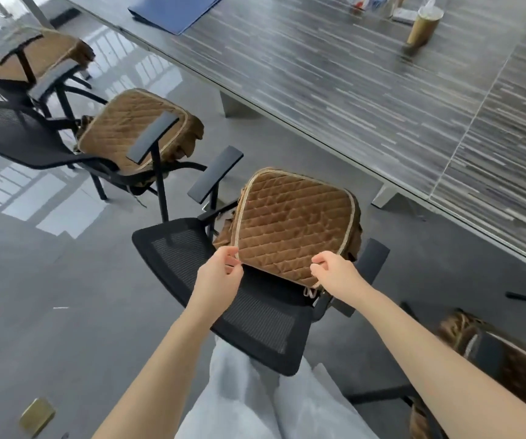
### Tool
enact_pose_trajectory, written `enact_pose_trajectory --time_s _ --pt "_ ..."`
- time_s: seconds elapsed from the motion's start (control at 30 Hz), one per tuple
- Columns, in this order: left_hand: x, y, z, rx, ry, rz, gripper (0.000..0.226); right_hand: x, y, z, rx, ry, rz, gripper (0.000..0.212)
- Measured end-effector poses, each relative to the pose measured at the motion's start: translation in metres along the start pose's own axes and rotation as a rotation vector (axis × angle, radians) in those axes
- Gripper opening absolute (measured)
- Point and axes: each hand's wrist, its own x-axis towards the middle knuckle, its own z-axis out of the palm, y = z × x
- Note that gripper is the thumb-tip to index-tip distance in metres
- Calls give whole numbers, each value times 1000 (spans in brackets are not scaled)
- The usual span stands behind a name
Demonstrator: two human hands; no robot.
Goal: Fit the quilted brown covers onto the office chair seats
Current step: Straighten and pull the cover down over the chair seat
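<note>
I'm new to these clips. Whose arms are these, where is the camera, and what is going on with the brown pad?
There is no machine: one wide camera sits on a person's head, looking down at their own bare arms. The left hand and right hand each pinch the near edge of a quilted brown cover, which lies over the seat of a black mesh office chair, its near edge lifted. The next chair already wears one. The long striped table holds a blue folder and a gold cup.

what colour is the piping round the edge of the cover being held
Light beige piping on the brown cover, clear in the head view.
</note>
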Motion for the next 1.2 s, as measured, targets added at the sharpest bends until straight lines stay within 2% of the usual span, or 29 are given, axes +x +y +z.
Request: enact_pose_trajectory --time_s 0.1,0.27,0.47,0.53,0.63,0.8,0.93,1.0,1.07,1.17,1.2 --pt "56 -4 5 41 -106 -48 39 31 -2 7 81 27 101 31" --pt "156 -20 8 250 -368 -113 43 76 4 31 167 89 302 36" --pt "252 -40 10 250 -476 -317 21 115 18 59 222 84 509 41" --pt "281 -56 20 273 -506 -326 13 130 24 63 220 65 540 42" --pt "314 -86 39 242 -496 -395 8 154 35 63 212 62 550 43" --pt "341 -94 68 225 -440 -437 24 217 66 62 192 82 584 44" --pt "367 -106 95 345 -450 -395 57 277 104 58 83 117 606 53" --pt "383 -121 107 362 -429 -382 63 301 121 54 77 176 650 61" --pt "398 -133 120 365 -407 -386 60 324 135 50 82 263 687 65" --pt "412 -143 136 375 -356 -382 38 347 152 46 101 348 743 72" --pt "414 -145 138 366 -333 -400 43 353 156 45 131 367 755 77"
